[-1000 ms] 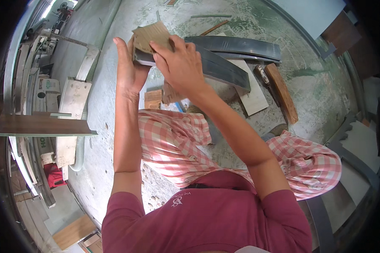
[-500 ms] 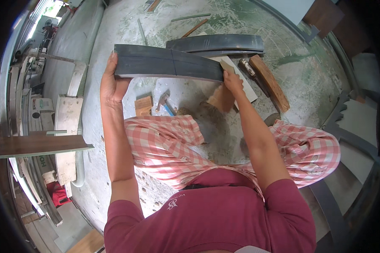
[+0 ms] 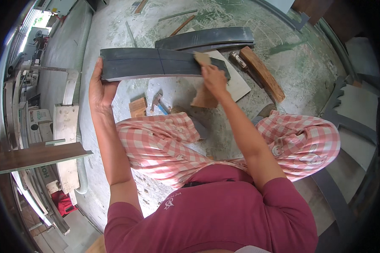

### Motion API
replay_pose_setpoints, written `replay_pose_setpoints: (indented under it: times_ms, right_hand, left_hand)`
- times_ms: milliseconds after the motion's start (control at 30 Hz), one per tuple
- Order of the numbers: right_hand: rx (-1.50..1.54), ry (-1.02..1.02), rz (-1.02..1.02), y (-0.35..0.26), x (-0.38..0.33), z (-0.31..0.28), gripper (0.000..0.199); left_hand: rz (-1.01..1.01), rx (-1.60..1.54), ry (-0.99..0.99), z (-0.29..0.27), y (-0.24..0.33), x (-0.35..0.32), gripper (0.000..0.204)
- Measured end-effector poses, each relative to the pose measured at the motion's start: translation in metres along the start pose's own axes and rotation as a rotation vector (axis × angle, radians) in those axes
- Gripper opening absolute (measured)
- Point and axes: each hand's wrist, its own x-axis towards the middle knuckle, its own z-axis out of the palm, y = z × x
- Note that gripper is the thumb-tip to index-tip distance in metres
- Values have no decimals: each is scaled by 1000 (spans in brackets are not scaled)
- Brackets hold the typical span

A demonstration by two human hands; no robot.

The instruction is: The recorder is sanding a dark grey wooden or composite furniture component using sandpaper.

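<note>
My left hand is closed around the left end of a dark grey curved board, thumb at its end and fingers beneath. The board is raised above the floor, with a thin line drawn across its face. My right hand presses a tan sheet of sandpaper on the board's face near the right end. A brown part of the sheet hangs below that hand. Behind the held board, a second dark curved board lies on the floor.
On the floor are a hammer, a small wooden block, a white panel, a long wooden block and a metal-ended tool. Stacked boards and a ribbed hose line the left; grey cut panels lie right.
My right hand with the sandpaper has slid left from the board's right end onto its face. The board sits slightly further left in view, still held by my left hand.
</note>
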Motion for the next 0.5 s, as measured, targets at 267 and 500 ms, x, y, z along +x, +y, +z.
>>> replay_pose_setpoints:
  times_ms: [267, 500]
  right_hand:
    - [-185, -3, -373, -47, -1, -27, 31]
    - [96, 320, -552, -165, -47, -23, 33]
  left_hand:
    - [7, 40, -14, 16, 0, -7, 37]
    - [14, 84, -73, 10, 1, -5, 43]
